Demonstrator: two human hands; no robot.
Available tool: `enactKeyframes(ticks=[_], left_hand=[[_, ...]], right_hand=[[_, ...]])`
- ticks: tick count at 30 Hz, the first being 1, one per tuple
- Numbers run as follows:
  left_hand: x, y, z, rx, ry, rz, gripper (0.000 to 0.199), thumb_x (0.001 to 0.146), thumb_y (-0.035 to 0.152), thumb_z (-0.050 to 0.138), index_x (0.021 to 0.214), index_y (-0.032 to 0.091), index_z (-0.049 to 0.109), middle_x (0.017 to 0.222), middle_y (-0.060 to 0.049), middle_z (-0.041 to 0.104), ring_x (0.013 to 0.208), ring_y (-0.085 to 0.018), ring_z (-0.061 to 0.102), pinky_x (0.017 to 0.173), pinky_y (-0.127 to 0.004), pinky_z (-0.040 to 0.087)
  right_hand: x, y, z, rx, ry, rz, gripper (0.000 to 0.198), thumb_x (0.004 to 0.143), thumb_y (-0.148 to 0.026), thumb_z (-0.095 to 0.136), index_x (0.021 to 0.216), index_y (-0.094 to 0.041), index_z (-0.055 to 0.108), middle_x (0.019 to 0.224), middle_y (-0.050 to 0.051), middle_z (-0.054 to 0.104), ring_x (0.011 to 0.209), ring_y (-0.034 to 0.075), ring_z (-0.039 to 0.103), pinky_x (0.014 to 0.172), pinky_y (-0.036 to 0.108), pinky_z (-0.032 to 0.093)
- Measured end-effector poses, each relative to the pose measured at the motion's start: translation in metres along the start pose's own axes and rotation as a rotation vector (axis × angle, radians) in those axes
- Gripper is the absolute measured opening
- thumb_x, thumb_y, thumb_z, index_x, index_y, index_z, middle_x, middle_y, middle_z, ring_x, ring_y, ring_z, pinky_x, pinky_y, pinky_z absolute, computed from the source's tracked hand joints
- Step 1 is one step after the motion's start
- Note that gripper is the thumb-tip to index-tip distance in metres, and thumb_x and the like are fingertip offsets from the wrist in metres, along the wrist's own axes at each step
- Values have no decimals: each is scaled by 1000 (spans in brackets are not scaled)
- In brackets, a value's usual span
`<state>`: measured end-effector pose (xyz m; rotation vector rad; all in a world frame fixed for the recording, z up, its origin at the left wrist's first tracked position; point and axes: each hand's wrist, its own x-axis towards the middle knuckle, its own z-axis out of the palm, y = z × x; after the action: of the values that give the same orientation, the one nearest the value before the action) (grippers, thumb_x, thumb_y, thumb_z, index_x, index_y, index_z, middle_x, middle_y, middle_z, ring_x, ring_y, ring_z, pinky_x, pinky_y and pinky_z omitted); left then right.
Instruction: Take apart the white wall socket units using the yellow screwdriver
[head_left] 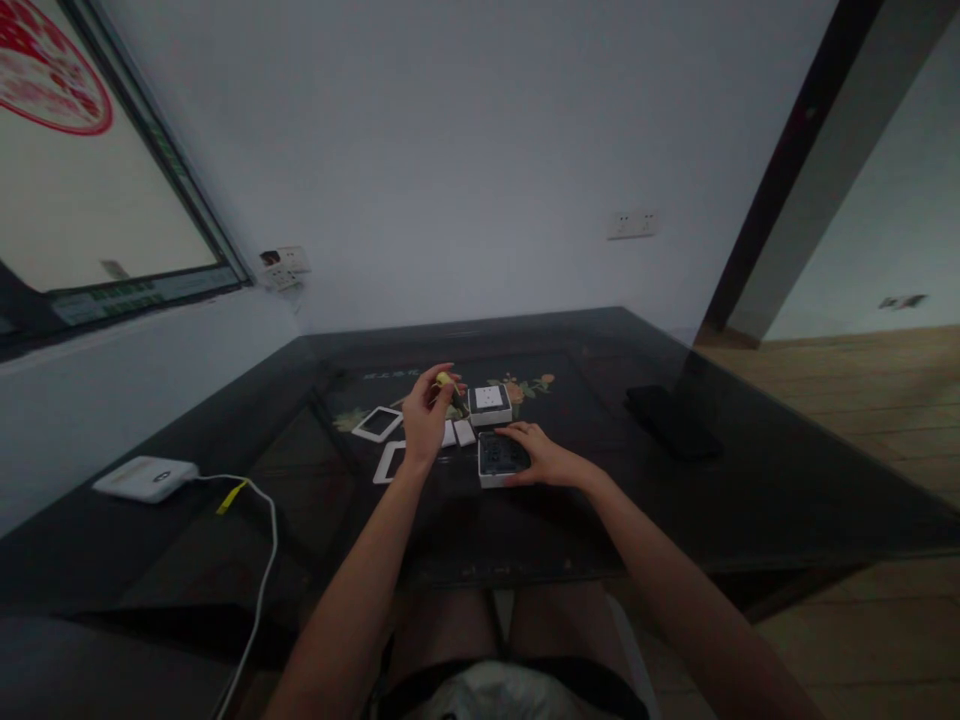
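My left hand (426, 410) is raised over the table with its fingers pinched on a small yellow-handled tool (444, 380) that looks like a screwdriver; its tip is hard to make out. Thumb and fingers of my right hand (541, 456) grip the right side of a wall socket (498, 456), lying with its black back up and white sides showing. Just behind it stands another white socket unit (489, 400), white panel with small holes upward. Between the hands lie small white rectangular pieces (464, 432). Two white frames, one farther (366, 432) and one nearer (381, 470), lie left of my left hand.
A dark glossy table (600, 520) with a floral pattern meets the wall. At left is a white device (146, 478) whose cable (271, 540), tagged yellow, hangs off the front edge. A black flat object (671, 422) lies right. Wall outlets (631, 225) are behind.
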<state>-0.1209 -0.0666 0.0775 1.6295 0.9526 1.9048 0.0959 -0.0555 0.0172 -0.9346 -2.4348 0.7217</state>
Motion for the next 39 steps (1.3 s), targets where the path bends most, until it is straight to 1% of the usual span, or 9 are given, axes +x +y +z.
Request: enactKeyframes(ticks=[4, 12, 16, 21, 25, 30, 34, 36, 39], left_hand=[[1, 5, 1, -1, -88, 16, 32, 88, 36, 60, 116, 20, 60, 99, -6, 68, 85, -15, 68, 78, -26, 54], [18, 27, 0, 35, -510, -84, 43, 90, 37, 56, 130, 22, 53, 117, -10, 66, 104, -21, 65, 91, -34, 51], [26, 31, 2, 52, -593, -81, 39, 87, 32, 59, 125, 21, 58, 113, -10, 68, 104, -21, 65, 92, -34, 50], [33, 33, 7, 137, -707, -1, 33, 88, 24, 56, 121, 24, 61, 109, -7, 69, 99, -17, 67, 87, -28, 52], [37, 36, 12, 209, -728, 49, 24, 86, 23, 59, 109, 22, 64, 102, -6, 69, 91, -16, 66, 81, -27, 53], [36, 35, 17, 448, -575, 195, 17, 80, 27, 66, 96, 21, 63, 91, -4, 59, 81, -16, 59, 67, -23, 50], [34, 34, 20, 720, -474, 308, 15, 82, 32, 64, 91, 20, 61, 88, -3, 57, 75, -16, 57, 71, -27, 47], [36, 35, 19, 756, -489, 319, 14, 84, 30, 62, 95, 21, 62, 94, -5, 60, 81, -18, 59, 76, -29, 47], [45, 44, 13, 664, -619, 282, 23, 84, 22, 58, 107, 22, 62, 103, -7, 66, 94, -21, 62, 83, -32, 47]], right_hand=[[1, 1, 1, -13, 0, 2, 89, 64, -41, 79, 140, -17, 40, 136, 15, 41, 126, 30, 35, 108, 48, 31], [2, 0, -1, -18, -3, -6, 89, 63, -44, 79, 139, -20, 41, 136, 16, 42, 126, 31, 37, 107, 49, 31], [2, 2, 1, -13, 6, 1, 89, 62, -46, 79, 140, -21, 41, 136, 15, 42, 126, 32, 37, 106, 51, 31], [3, 2, 1, -26, -6, -8, 90, 63, -47, 79, 140, -21, 41, 138, 15, 40, 126, 32, 37, 107, 49, 31], [4, 0, 0, -46, -2, -2, 91, 62, -47, 79, 139, -15, 42, 138, 18, 41, 125, 32, 37, 107, 49, 31], [3, 1, 0, -53, 1, -10, 90, 63, -45, 79, 140, -18, 42, 137, 17, 42, 126, 32, 37, 107, 49, 32], [3, 0, 0, -61, 2, -9, 89, 63, -45, 79, 140, -18, 42, 138, 17, 42, 125, 32, 37, 107, 49, 32], [4, -1, -1, -65, -5, -5, 90, 64, -46, 79, 140, -17, 42, 138, 17, 42, 126, 32, 37, 107, 49, 32], [3, -2, -1, -60, -8, -1, 90, 63, -49, 78, 140, -17, 42, 138, 17, 42, 127, 33, 36, 107, 50, 31]])
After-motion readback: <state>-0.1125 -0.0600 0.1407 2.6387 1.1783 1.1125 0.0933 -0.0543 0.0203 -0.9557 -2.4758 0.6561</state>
